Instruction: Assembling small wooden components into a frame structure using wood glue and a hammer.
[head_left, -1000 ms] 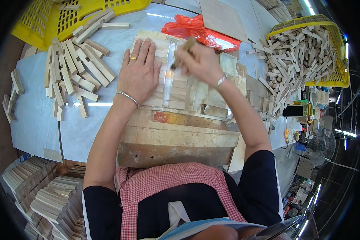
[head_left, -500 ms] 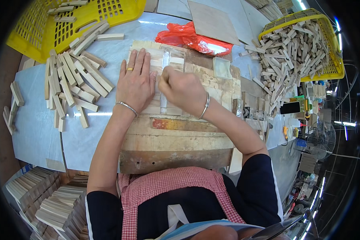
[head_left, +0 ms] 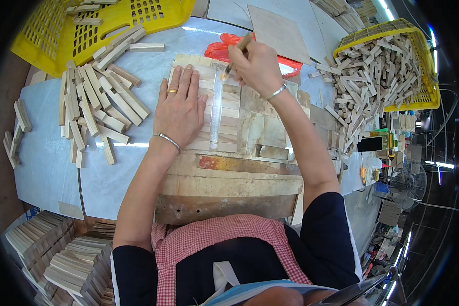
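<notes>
My left hand (head_left: 179,113) lies flat, fingers stretched out, over a row of short wooden strips (head_left: 230,112) set side by side on a worn wooden board (head_left: 229,184). Down the middle of the strips runs a shiny whitish band (head_left: 217,109) that looks wet. In my right hand (head_left: 257,69) is a brush (head_left: 247,41), gripped by its wooden handle; its bristle end points down toward the band's far end. Whether the bristles touch the wood I cannot tell. A wooden block (head_left: 273,152) lies on the board to the right of the strips.
Loose wooden sticks (head_left: 94,104) are heaped on the left of the table, beside a yellow plastic crate (head_left: 46,41). A yellow basket (head_left: 423,89) overflows with short wood pieces at the right. Behind my right hand lie a red plastic bag (head_left: 217,49) and a flat sheet (head_left: 279,33).
My right hand has moved from the middle of the strips away to the far right, bringing the brush into sight and uncovering the whitish band. My left hand stays flat on the strips.
</notes>
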The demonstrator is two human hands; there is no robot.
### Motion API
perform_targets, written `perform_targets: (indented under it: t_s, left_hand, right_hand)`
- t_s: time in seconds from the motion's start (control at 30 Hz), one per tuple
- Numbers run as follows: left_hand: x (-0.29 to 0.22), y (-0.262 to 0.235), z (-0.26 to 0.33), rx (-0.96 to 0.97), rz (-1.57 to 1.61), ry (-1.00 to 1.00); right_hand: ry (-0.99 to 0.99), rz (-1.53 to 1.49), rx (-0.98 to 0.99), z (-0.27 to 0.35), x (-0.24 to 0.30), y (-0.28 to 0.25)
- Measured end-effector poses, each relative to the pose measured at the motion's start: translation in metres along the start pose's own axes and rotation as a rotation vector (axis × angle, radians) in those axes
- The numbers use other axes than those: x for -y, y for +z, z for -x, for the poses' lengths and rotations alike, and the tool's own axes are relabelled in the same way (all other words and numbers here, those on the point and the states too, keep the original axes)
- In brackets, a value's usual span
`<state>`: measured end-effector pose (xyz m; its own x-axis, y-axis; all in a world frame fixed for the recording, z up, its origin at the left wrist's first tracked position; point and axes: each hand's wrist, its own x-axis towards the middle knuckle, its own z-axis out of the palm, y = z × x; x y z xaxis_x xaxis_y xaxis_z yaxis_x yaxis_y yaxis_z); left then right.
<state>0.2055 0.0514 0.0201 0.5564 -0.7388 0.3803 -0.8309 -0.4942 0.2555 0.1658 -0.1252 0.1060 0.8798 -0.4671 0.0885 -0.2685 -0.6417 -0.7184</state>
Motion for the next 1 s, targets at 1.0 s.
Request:
perform_targets:
  t_s: [1.0]
  left_hand:
    - [-0.002, -0.003, -0.001, 0.054, -0.033, 0.003]
  right_hand:
    - [-0.196, -0.308, 0.204, 0.057, -0.038, -0.003]
